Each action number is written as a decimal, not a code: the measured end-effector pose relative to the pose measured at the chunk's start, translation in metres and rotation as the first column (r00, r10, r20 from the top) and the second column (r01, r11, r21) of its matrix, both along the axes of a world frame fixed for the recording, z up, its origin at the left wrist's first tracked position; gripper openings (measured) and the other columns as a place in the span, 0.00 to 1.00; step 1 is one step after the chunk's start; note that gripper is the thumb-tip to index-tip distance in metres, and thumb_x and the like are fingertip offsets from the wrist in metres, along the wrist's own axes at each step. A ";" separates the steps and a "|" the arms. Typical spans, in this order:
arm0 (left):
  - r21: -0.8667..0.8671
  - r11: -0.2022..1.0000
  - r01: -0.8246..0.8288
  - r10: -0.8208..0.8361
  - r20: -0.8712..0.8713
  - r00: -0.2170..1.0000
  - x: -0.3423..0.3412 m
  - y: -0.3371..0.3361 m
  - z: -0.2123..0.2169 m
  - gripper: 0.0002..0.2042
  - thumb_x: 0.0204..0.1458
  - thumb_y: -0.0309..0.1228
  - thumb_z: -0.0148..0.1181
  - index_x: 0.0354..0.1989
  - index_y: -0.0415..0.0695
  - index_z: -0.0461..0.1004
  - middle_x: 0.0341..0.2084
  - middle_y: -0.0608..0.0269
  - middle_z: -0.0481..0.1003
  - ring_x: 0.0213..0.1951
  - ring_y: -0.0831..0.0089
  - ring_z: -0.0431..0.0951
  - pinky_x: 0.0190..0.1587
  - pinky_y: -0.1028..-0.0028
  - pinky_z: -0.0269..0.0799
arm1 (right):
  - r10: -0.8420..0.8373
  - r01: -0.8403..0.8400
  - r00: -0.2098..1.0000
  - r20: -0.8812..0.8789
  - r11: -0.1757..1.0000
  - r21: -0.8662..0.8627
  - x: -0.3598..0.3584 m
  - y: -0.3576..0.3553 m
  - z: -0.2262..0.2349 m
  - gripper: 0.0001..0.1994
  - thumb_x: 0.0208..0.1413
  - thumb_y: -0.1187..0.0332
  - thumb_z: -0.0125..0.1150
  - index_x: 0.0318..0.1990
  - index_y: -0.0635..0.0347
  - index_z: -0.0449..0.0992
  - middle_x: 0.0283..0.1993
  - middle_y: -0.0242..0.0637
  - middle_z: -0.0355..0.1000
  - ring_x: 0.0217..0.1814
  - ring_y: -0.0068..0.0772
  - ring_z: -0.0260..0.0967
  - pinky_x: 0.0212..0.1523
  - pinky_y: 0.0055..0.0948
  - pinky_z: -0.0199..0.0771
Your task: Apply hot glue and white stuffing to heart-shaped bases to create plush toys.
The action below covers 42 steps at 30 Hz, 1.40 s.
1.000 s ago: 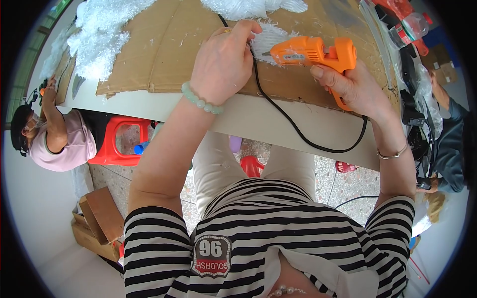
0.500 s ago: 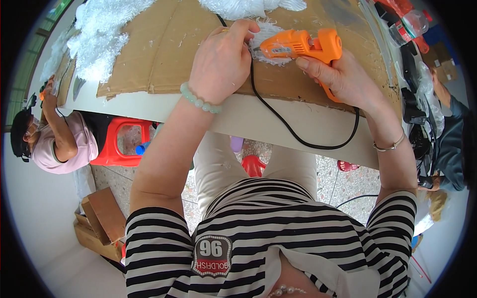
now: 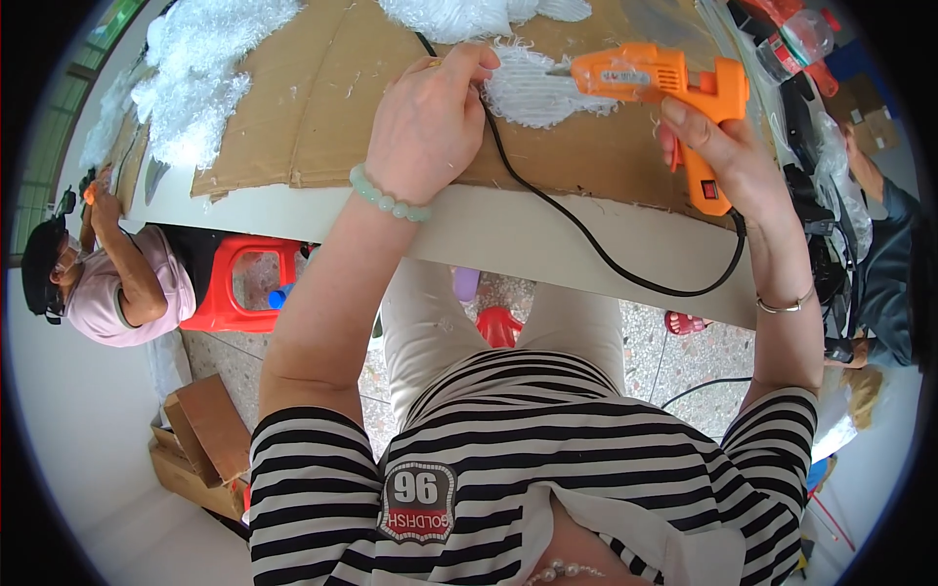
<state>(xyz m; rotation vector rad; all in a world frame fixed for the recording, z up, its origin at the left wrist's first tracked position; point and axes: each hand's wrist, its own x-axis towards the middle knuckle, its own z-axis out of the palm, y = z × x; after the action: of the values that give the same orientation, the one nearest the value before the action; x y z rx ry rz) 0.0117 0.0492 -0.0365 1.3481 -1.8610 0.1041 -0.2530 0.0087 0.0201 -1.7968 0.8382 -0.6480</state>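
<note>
In the head view, the right hand (image 3: 718, 146) was wrapped around the handle of an orange hot-glue gun (image 3: 640, 73), its fingers closed on the grip below the gun's body and the thumb lying along the left side. The gun's body lay to the far left of those fingers, its nozzle pointing left over the right part of a white fringed piece (image 3: 535, 90); whether the tip touched it could not be told. The left hand (image 3: 430, 117) lay at the fringed piece's left edge with its fingers bent, the forefinger reaching right; whether they pinched anything could not be seen. A black cord (image 3: 586, 249) ran from beside the left hand, in a loop near the counter (image 3: 547, 220), to the bottom of the gun's handle. The fringed piece rested on brown cardboard (image 3: 332, 107), with a white fluffy heap (image 3: 195, 83) at the far left and more white fringed material (image 3: 459, 15) beyond.
</note>
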 end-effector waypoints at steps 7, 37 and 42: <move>-0.062 0.996 -0.065 0.064 -0.020 0.998 0.002 0.005 0.006 0.13 0.43 0.19 0.55 0.39 0.44 0.71 0.26 0.59 0.75 0.31 0.61 0.76 0.35 0.66 0.71 | -0.258 0.224 0.941 0.217 0.959 0.171 0.026 -0.013 -0.012 0.20 0.59 0.56 0.51 0.50 0.63 0.71 0.31 0.29 0.71 0.34 0.20 0.69 0.34 0.19 0.66; 0.020 1.000 -0.003 -0.003 0.296 0.955 -0.034 -0.030 0.019 0.03 0.38 0.25 0.63 0.22 0.43 0.75 0.24 0.60 0.74 0.31 0.58 0.71 0.40 0.64 0.67 | -0.225 0.198 0.911 0.347 0.974 0.112 0.045 -0.048 -0.049 0.20 0.55 0.49 0.55 0.41 0.59 0.73 0.29 0.30 0.67 0.31 0.21 0.63 0.33 0.25 0.66; -0.129 0.991 -0.039 0.065 0.204 0.977 -0.031 -0.010 0.031 0.04 0.39 0.24 0.62 0.26 0.45 0.77 0.26 0.61 0.74 0.32 0.59 0.72 0.41 0.66 0.67 | -0.254 0.222 0.912 0.321 0.966 0.133 0.041 -0.044 -0.047 0.22 0.53 0.45 0.56 0.38 0.58 0.72 0.28 0.29 0.65 0.30 0.20 0.62 0.32 0.25 0.66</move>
<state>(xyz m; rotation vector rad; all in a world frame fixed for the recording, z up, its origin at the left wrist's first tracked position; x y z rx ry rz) -0.0195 0.0395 -0.0056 1.3415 -1.9560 0.3957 -0.2121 -0.0355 -0.0265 -1.4539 0.8428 -1.0258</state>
